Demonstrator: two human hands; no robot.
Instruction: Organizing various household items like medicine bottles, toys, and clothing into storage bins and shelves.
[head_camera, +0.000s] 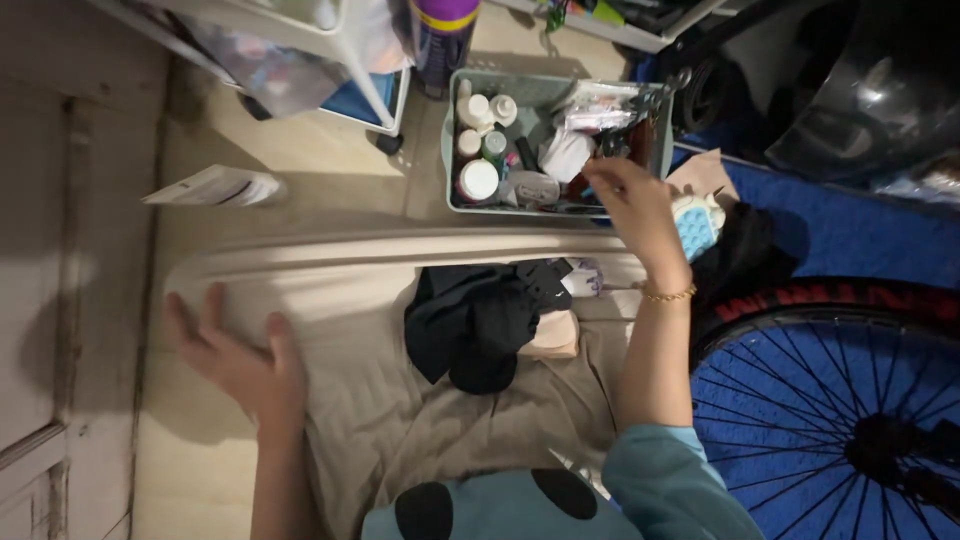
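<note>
My left hand (238, 358) rests open and flat on the beige sheet (370, 400) near its left edge, fingers spread. My right hand (628, 205) reaches out to the front right rim of a pale green basket (452, 150); its fingers curl at the basket's edge, and I cannot tell whether they hold anything. The basket holds several small bottles, jars and packets. A gold bracelet circles my right wrist. A black garment (480, 320) lies bunched on the sheet between my arms.
A bicycle wheel (830, 400) with a red-lettered tyre stands at the right over a blue mat. A light blue bumpy object (697, 225) sits by my right wrist. A white rack leg (375, 95), a purple bottle (442, 30) and a paper booklet (215, 187) lie farther off.
</note>
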